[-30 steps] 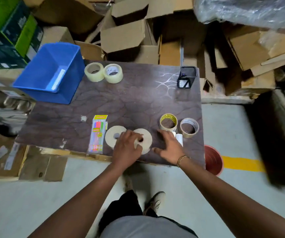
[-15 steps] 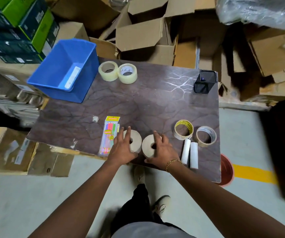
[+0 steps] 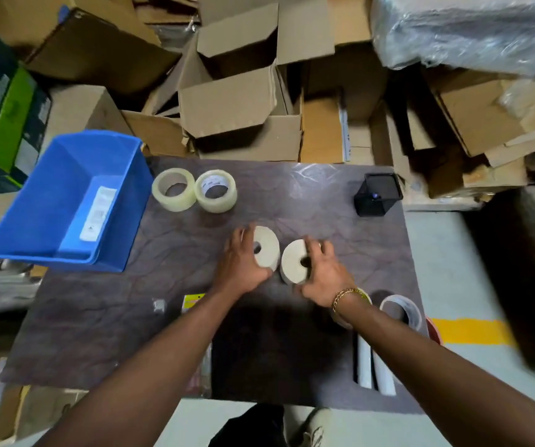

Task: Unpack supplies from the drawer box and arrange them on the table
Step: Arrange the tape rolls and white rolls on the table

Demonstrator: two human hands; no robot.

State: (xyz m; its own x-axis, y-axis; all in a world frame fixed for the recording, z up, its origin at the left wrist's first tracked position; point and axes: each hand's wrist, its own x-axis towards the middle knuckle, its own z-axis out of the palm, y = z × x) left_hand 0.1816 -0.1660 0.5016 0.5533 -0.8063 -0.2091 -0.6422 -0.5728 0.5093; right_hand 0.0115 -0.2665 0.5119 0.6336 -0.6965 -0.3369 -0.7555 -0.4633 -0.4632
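Observation:
My left hand [image 3: 242, 264] grips a flat cream tape roll [image 3: 266, 248] and my right hand [image 3: 322, 274] grips a second cream tape roll [image 3: 293, 261]. Both rolls are tilted on edge, side by side, over the middle of the dark table [image 3: 98, 317]. The blue drawer box [image 3: 66, 201] stands at the table's left with a white label inside. Two clear tape rolls [image 3: 195, 190] sit at the back. A clear tape roll [image 3: 401, 309], a yellow-cored roll mostly hidden by my right wrist, and two white tubes [image 3: 372, 369] lie at the right front.
A black mesh pen cup [image 3: 377, 195] stands at the back right. A yellow-topped marker pack [image 3: 193, 300] lies under my left forearm, a small white scrap [image 3: 159, 305] beside it. Open cardboard boxes [image 3: 240, 101] crowd behind the table. Green boxes [image 3: 4, 117] stack at left.
Both hands have lifted the two cream rolls from the table's front edge and carried them toward the middle. The view has tipped down and moved closer.

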